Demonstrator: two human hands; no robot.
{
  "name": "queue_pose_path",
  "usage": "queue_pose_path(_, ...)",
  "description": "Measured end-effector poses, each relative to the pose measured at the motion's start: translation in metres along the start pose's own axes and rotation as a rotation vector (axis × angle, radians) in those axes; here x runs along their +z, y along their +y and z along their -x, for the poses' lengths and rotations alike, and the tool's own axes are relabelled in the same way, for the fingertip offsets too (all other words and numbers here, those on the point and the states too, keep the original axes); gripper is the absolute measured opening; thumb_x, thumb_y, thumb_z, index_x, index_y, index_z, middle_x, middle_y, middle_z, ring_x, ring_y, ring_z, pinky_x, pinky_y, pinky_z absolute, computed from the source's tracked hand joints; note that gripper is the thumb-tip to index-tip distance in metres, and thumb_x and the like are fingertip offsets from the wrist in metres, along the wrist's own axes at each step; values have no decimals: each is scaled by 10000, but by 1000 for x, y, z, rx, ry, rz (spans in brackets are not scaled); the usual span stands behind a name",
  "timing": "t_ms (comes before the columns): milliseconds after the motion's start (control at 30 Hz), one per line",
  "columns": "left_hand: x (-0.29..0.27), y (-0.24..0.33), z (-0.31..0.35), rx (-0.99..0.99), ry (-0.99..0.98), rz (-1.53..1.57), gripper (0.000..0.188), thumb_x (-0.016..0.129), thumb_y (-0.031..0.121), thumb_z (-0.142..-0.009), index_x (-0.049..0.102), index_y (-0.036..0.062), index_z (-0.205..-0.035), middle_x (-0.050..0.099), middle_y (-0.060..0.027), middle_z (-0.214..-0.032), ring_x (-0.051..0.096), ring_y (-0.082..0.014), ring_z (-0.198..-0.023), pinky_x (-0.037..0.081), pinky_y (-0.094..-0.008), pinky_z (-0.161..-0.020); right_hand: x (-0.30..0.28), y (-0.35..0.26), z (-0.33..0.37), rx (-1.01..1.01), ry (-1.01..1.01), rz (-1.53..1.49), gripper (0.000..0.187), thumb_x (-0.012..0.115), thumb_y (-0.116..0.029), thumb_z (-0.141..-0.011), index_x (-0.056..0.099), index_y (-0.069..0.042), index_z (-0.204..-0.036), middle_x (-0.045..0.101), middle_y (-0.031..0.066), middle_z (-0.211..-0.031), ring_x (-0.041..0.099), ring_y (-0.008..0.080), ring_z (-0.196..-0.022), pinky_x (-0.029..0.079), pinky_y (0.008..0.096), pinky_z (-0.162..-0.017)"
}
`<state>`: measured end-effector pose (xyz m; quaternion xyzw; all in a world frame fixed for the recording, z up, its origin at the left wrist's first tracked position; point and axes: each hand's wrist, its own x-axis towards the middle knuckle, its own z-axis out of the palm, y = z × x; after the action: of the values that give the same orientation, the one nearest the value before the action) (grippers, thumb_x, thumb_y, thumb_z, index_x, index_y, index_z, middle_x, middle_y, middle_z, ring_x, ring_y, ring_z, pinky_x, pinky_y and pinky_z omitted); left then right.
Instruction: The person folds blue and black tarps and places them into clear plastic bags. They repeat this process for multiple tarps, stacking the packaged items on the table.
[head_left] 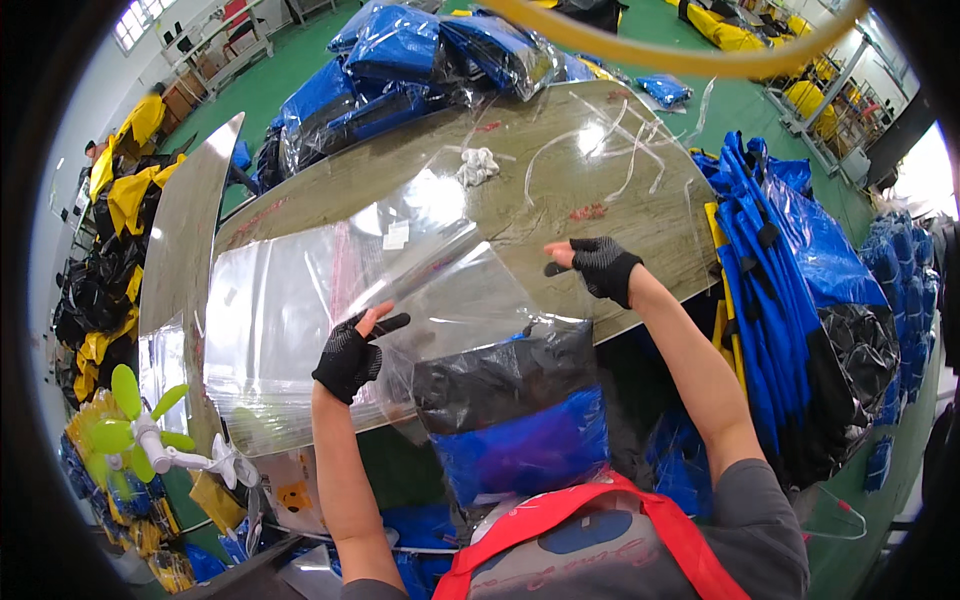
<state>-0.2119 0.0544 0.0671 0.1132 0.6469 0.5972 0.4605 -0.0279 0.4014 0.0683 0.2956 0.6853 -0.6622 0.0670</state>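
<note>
A clear plastic bag with folded black and blue fabric (520,440) in it rests against my front at the table's near edge. The bag's loose clear end (460,290) spreads up over the table. My left hand (350,355), in a black glove with bare fingertips, is beside the left edge of this film, thumb and finger apart. My right hand (598,270), gloved the same way, hovers over the table to the right of the film, its fingers stretched to the left. Neither hand shows anything in its grip.
A pile of flat clear bags (270,310) lies on the left of the table (540,130). White crumpled cloth (478,167) and plastic strips lie farther back. Packed blue bundles (395,60) are heaped behind; blue and black fabric (790,290) hangs right. A green fan (140,430) stands left.
</note>
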Motion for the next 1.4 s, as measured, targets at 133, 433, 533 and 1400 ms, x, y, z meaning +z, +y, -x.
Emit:
queue_pose_path(133,21,-13,11,146,41,258,493,507,364,-959,494,14,-1306,478,-164,-1383,609,-292,-1070,502,-352,-860,-3,9,26,-95,-144,-406,448,574,-362,-935,572,-64,-1271,661,71,-1149,637,124,-813,501,253,-701)
queue_pose_path(433,4,-62,72,522,-133,-1008,321,511,103,-866,676,21,-1130,488,-193,-1380,415,-338,-1324,283,-391,-1109,-11,37,131,-866,5,1271,253,660,-140,-788,697,-84,-1032,640,97,-1160,583,346,-1047,449,421,-932)
queue_pose_path(533,57,-6,46,872,116,-1157,363,491,130,-887,609,2,-1205,564,-172,-1298,509,-360,-1229,350,-407,-1066,7,18,129,-937,114,1081,310,660,-230,-767,677,-73,-1034,621,132,-1174,551,352,-1104,391,467,-992)
queue_pose_path(1400,48,182,-67,693,150,513,506,532,487,-932,526,62,-1206,575,-111,-1205,555,-237,-1106,464,-350,-943,-366,122,79,240,683,904,707,519,-633,-802,654,-9,-1105,627,256,-1104,617,394,-1026,484,446,-886)
